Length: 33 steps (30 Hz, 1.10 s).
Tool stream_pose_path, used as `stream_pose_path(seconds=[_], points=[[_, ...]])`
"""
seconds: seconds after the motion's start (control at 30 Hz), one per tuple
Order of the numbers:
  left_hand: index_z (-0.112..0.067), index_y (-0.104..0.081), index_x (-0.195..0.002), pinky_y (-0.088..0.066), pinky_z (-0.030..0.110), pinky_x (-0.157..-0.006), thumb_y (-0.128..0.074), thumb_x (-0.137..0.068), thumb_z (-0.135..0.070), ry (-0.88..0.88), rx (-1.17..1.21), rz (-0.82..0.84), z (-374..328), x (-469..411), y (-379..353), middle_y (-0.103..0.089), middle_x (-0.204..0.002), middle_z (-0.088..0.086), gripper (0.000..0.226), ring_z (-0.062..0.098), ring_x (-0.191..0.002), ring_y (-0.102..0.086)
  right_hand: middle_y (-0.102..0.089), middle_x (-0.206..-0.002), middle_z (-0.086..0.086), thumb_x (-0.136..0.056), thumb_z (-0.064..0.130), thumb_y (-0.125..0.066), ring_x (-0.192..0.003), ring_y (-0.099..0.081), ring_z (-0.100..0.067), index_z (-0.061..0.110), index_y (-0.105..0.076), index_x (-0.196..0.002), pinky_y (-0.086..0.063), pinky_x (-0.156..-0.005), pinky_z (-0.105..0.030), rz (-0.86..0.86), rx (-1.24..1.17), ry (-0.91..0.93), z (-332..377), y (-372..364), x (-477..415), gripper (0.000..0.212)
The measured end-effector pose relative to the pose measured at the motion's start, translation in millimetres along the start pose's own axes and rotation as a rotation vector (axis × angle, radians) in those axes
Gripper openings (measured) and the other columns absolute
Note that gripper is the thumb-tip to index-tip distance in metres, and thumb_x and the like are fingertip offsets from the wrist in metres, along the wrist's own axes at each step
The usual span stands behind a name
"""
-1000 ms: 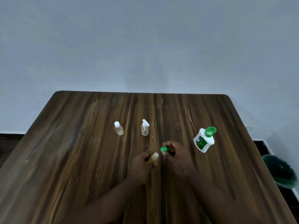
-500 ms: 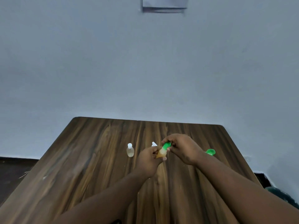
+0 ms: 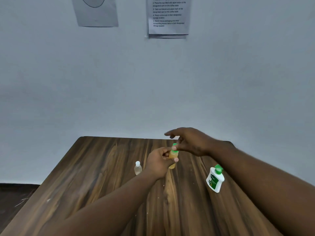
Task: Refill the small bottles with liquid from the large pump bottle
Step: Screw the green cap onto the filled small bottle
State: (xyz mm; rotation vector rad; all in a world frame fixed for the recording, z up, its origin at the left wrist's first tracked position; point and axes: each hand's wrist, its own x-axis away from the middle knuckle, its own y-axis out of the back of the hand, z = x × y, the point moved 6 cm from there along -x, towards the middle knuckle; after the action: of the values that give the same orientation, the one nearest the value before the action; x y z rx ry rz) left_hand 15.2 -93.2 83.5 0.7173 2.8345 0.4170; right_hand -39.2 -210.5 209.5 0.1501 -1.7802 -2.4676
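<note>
Half a second ago the small amber bottle (image 3: 172,159) leaned with its top to the right. Now it stands almost straight up. The right hand (image 3: 192,142) has stuck its pointing finger out to the left. The view has tipped up, so more wall shows, and the large pump bottle (image 3: 215,180) is now seen whole.

The brown wooden table (image 3: 102,167) meets a plain grey wall (image 3: 68,82). Two paper sheets (image 3: 168,16) hang up high. Dark floor (image 3: 13,193) shows at the left.

The hands are close together over the middle of the table. The left hand (image 3: 158,165) wraps round the amber bottle. The right hand pinches the green cap (image 3: 174,145) on its top. The bottle's long side runs up and down, cap end up. The pump bottle stands on the table to the right, green top up. A small clear bottle (image 3: 138,169) stands just left of the left hand
</note>
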Motion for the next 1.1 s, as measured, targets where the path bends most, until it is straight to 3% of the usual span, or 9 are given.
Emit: stream_pose_path(seconds=[0.13, 0.33, 0.4, 0.57, 0.7, 0.83, 0.97, 1.03, 1.1], points=[[-0.022, -0.077, -0.111, -0.060, 0.037, -0.084, -0.087, -0.081, -0.025, -0.016, -0.005, 0.003, -11, -4, -1, -0.074, -0.091, -0.010, 0.032, 0.016, -0.088, -0.070, -0.071, -0.114, 0.009, -0.088, 0.016, -0.071, -0.098, -0.065, -0.011, 0.026, -0.073, -0.116, -0.051, -0.087, -0.032, 0.064, 0.163, 0.057, -3, 8, -4, 0.030], [-0.016, -0.074, -0.095, -0.054, 0.034, -0.073, -0.084, -0.084, -0.021, -0.028, -0.053, 0.047, -12, -6, -8, -0.069, -0.083, -0.007, 0.016, 0.010, -0.079, -0.063, -0.070, -0.091, 0.002, -0.094, 0.048, -0.061, -0.084, -0.063, -0.016, 0.016, -0.071, -0.102, -0.049, -0.074, -0.034, 0.088, 0.318, -0.001, -12, 3, -11, 0.034], [-0.016, -0.074, -0.093, -0.055, 0.039, -0.075, -0.084, -0.084, -0.023, -0.029, -0.065, 0.045, -12, -11, -7, -0.072, -0.085, 0.002, 0.016, 0.017, -0.080, -0.066, -0.068, -0.110, 0.005, -0.090, 0.055, -0.062, -0.096, -0.061, -0.014, 0.021, -0.067, -0.120, -0.048, -0.083, -0.032, 0.109, 0.281, -0.020, -18, 2, -13, 0.045], [-0.021, -0.078, -0.105, -0.060, 0.040, -0.082, -0.086, -0.082, -0.025, -0.023, -0.051, 0.050, -13, -28, -8, -0.076, -0.091, -0.002, 0.025, 0.021, -0.089, -0.071, -0.072, -0.106, 0.007, -0.087, 0.029, -0.073, -0.089, -0.063, -0.010, 0.023, -0.071, -0.112, -0.049, -0.079, -0.030, 0.118, 0.219, 0.097, -20, 14, -21, 0.026], [-0.018, -0.076, -0.111, -0.055, 0.024, -0.077, -0.085, -0.084, -0.024, -0.016, -0.061, 0.066, -13, -36, -14, -0.074, -0.093, -0.010, 0.029, 0.009, -0.088, -0.070, -0.068, -0.080, 0.002, -0.092, 0.069, -0.045, -0.073, -0.060, -0.014, 0.022, -0.071, -0.084, -0.046, -0.065, -0.032, 0.034, 0.405, -0.028, -34, 18, -31, 0.054], [-0.018, -0.077, -0.102, -0.054, 0.024, -0.074, -0.086, -0.083, -0.023, -0.007, -0.048, 0.060, -10, -45, -16, -0.073, -0.088, -0.010, 0.022, 0.010, -0.083, -0.068, -0.069, -0.104, 0.010, -0.094, 0.054, -0.057, -0.078, -0.054, 0.000, 0.030, -0.067, -0.116, -0.044, -0.074, -0.026, 0.162, 0.202, 0.064, -40, 17, -31, 0.034], [-0.020, -0.076, -0.102, -0.056, 0.026, -0.075, -0.085, -0.083, -0.022, -0.026, -0.050, 0.111, -9, -50, -23, -0.073, -0.086, -0.012, 0.021, 0.009, -0.083, -0.069, -0.057, -0.066, 0.004, -0.094, 0.070, -0.037, -0.061, -0.051, -0.011, 0.023, -0.056, -0.067, -0.042, -0.063, -0.032, 0.072, 0.487, -0.048, -51, 20, -39, 0.058], [-0.019, -0.076, -0.104, -0.054, 0.022, -0.074, -0.085, -0.084, -0.021, -0.006, -0.019, 0.104, -5, -53, -25, -0.073, -0.086, -0.011, 0.022, 0.007, -0.083, -0.069, -0.061, -0.074, 0.007, -0.093, 0.073, -0.031, -0.069, -0.055, -0.012, 0.025, -0.065, -0.081, -0.044, -0.066, -0.033, 0.070, 0.425, -0.060, -54, 19, -42, 0.061], [-0.019, -0.077, -0.100, -0.053, 0.021, -0.071, -0.085, -0.084, -0.019, 0.007, -0.002, 0.097, -1, -56, -25, -0.073, -0.083, -0.010, 0.018, 0.005, -0.079, -0.068, -0.064, -0.089, 0.012, -0.092, 0.061, -0.053, -0.079, -0.057, -0.007, 0.030, -0.066, -0.106, -0.049, -0.074, -0.033, 0.170, 0.238, 0.008, -57, 12, -43, 0.037]])
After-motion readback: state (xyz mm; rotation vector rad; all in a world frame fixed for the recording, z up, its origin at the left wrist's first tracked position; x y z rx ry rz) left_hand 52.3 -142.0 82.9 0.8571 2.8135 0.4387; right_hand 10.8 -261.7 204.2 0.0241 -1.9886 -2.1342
